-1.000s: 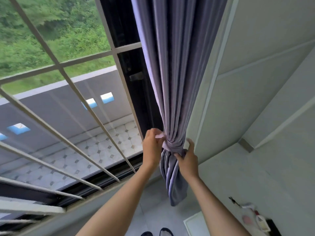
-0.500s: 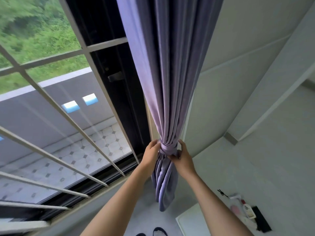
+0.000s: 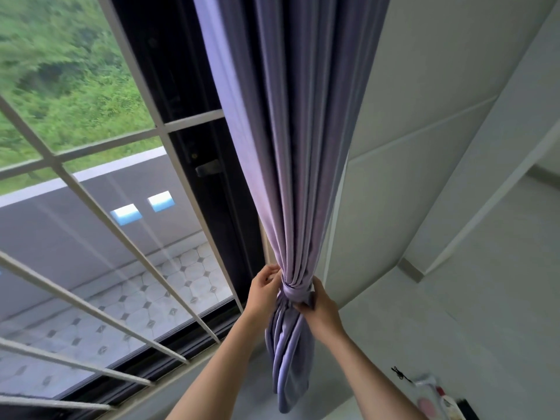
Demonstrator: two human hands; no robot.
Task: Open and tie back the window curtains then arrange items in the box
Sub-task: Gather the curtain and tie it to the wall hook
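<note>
The purple curtain (image 3: 291, 147) hangs gathered into one bunch at the right edge of the window (image 3: 91, 207), cinched low down by a tie (image 3: 295, 291) of the same cloth. Compared with half a second ago the view sits a little further left and lower on the curtain, and the band now reads as a snug wrapped knot with folds fanning out above it; a second ago a pale end of the tie was still sticking out by the left thumb.

The left hand (image 3: 264, 287) has shifted from cupping the knot to pinching at its left side, fingers curled, thumb and fingertips closed on the cloth edge. The right hand (image 3: 318, 304) grips the knot's right and lower side, fingers wrapped shut around the tie and the folds just beneath. Both forearms reach up from the bottom of the frame.

Below the knot the curtain's tail (image 3: 288, 359) hangs loose, ending above the floor. At the lower right corner lie a few small items (image 3: 436, 398), partly cut off; a white bottle with a red part shows, but any label is too blurred to read. No writing is legible anywhere.
</note>
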